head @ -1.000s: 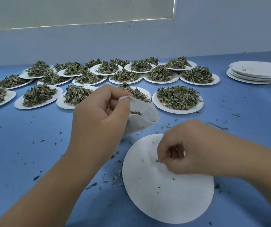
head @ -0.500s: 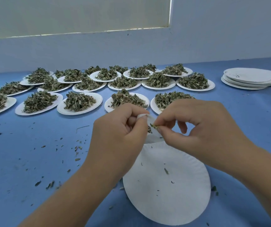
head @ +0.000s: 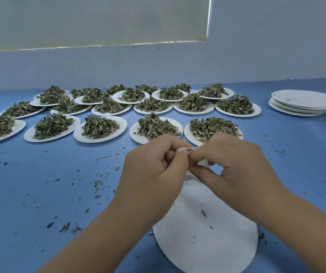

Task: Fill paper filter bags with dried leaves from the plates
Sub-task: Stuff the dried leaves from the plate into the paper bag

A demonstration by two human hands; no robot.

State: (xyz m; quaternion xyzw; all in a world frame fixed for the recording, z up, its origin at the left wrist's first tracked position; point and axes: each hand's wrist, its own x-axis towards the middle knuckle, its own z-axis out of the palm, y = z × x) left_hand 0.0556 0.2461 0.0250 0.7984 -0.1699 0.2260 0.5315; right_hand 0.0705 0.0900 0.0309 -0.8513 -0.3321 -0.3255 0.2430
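Note:
A white paper filter bag (head: pixel 204 163) is held up between both hands, mostly hidden by them; only its top edge and a strip below show. My left hand (head: pixel 154 170) pinches the bag's rim from the left. My right hand (head: pixel 231 166) pinches the same rim from the right, fingertips meeting the left thumb. Under the hands lies a nearly bare white paper plate (head: pixel 205 233) with a few leaf crumbs. Several white plates heaped with dried green leaves (head: pixel 99 127) fill the table behind, the nearest being just beyond my knuckles (head: pixel 213 128).
A stack of bare white plates (head: pixel 299 102) sits at the back right. Loose leaf crumbs (head: pixel 97 184) are scattered over the blue tabletop (head: pixel 30 194). A pale wall with a window blind closes off the far edge.
My right hand rose from the near plate with a pinch of leaf to the bag's mouth, then closed onto the bag's rim beside the left hand. The view tilted upward.

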